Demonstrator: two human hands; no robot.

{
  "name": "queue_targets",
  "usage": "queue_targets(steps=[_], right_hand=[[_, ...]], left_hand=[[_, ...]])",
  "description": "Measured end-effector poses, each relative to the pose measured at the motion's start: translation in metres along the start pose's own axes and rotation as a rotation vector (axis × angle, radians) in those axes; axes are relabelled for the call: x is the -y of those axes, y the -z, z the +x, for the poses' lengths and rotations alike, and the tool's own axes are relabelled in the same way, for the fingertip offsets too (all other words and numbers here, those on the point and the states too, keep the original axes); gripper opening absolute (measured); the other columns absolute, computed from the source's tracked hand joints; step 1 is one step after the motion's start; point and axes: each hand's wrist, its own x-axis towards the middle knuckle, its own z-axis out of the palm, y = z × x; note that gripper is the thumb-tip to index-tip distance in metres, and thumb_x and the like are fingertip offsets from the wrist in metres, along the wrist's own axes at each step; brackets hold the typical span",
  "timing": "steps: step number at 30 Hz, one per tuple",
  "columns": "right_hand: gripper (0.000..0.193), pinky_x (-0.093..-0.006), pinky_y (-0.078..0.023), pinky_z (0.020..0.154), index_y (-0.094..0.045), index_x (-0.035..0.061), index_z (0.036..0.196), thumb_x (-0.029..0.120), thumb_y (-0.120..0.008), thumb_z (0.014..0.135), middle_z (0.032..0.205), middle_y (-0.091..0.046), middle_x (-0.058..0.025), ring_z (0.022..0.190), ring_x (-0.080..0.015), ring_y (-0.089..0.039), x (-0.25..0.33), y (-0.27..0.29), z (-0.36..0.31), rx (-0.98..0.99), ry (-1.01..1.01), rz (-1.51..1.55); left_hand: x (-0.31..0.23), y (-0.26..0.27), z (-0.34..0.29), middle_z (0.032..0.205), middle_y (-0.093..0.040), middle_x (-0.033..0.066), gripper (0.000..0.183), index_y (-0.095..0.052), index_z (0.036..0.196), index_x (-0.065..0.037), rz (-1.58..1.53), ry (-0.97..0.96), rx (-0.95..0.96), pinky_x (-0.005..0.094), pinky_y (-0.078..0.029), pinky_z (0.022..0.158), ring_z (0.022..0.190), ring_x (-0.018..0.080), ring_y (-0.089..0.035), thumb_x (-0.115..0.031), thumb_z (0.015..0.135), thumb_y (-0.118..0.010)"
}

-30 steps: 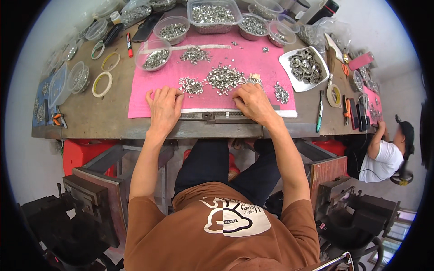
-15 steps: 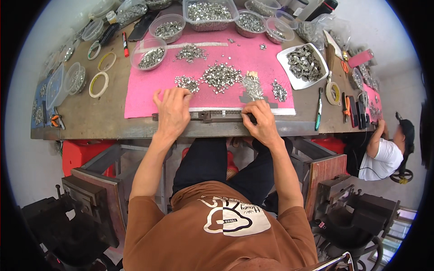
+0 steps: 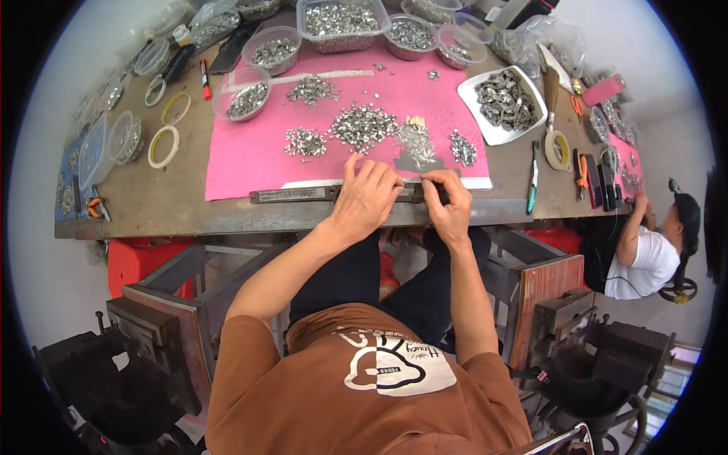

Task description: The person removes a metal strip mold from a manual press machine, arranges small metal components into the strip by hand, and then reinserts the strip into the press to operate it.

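A long, dark metal jig (image 3: 292,195) with a slotted top lies along the front edge of the pink mat (image 3: 250,163). Bent over its right half, my left hand (image 3: 364,196) has its fingertips together at the slot; whatever they pinch is too small to see. My right hand (image 3: 450,208) is closed at the jig's right end, thumb and forefinger on it. Just beyond lie a heap of small shiny metal pieces (image 3: 364,127), a smaller heap (image 3: 305,142), a pile of thin silvery slivers (image 3: 416,142) and another small pile (image 3: 462,148).
Clear plastic tubs of metal pieces, one a large rectangular tub (image 3: 341,42), line the back. A white dish (image 3: 523,136) of dark metal parts stands right, near a toothbrush (image 3: 533,178) and tape roll (image 3: 557,150). Further right, a person (image 3: 644,250) works.
My left hand has moved right along the jig, from its left end toward my right hand. My right hand has shifted slightly right. The view has moved a little.
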Motion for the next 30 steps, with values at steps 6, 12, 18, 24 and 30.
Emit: queue_targets(steps=[6,12,18,24,30], right_hand=[[0.011,-0.0365,-0.051,0.079,-0.069,0.0002,0.095,-0.004,-0.07,0.084,0.091,-0.07,-0.0115,0.086,-0.0278,-0.067,0.0,0.0,0.0,-0.006,0.022,-0.014],[0.012,-0.0374,-0.051,0.079,-0.069,0.0006,0.095,-0.004,-0.07,0.084,0.092,-0.07,-0.0116,0.086,-0.0289,-0.066,0.001,-0.002,-0.001,-0.018,0.045,-0.045],[0.012,-0.0383,-0.05,0.08,-0.069,0.0011,0.094,-0.004,-0.069,0.083,0.091,-0.069,-0.0112,0.086,-0.0294,-0.065,0.002,-0.003,0.0,-0.043,0.067,-0.083],[0.012,-0.0382,-0.049,0.08,-0.069,0.0014,0.094,-0.004,-0.069,0.083,0.091,-0.069,-0.0111,0.085,-0.0294,-0.064,0.001,-0.003,0.001,-0.032,0.101,-0.095],[0.012,-0.0381,-0.048,0.08,-0.069,0.0017,0.094,-0.003,-0.069,0.083,0.091,-0.068,-0.0108,0.086,-0.0288,-0.063,0.004,-0.002,-0.001,-0.013,0.104,-0.118]], left_hand=[[-0.005,0.0,0.005,0.095,-0.061,0.0055,0.014,-0.063,0.097,-0.007,0.028,-0.011,0.006,0.0509,-0.034,0.105,0.095,0.0246,-0.059,-0.012,0.088,-0.071],[-0.009,-0.005,0.002,0.095,-0.06,0.0058,0.013,-0.063,0.097,-0.007,0.047,0.019,-0.016,0.0531,-0.034,0.105,0.094,0.0246,-0.059,-0.012,0.088,-0.07],[-0.002,0.002,-0.001,0.095,-0.062,0.0078,0.013,-0.064,0.104,-0.006,-0.068,0.05,-0.007,0.0582,-0.031,0.112,0.093,0.0272,-0.061,-0.008,0.092,-0.066],[0.024,0.03,0.005,0.137,-0.06,0.013,0.034,-0.06,0.132,-0.004,0.075,0.21,-0.006,0.0655,-0.018,0.119,0.133,0.0356,-0.049,-0.017,0.101,-0.057],[0.031,0.04,-0.008,0.16,-0.042,0.0093,0.056,-0.051,0.147,-0.003,0.239,0.205,0.326,0.0747,-0.007,0.117,0.151,0.048,-0.022,-0.041,0.107,-0.043]])
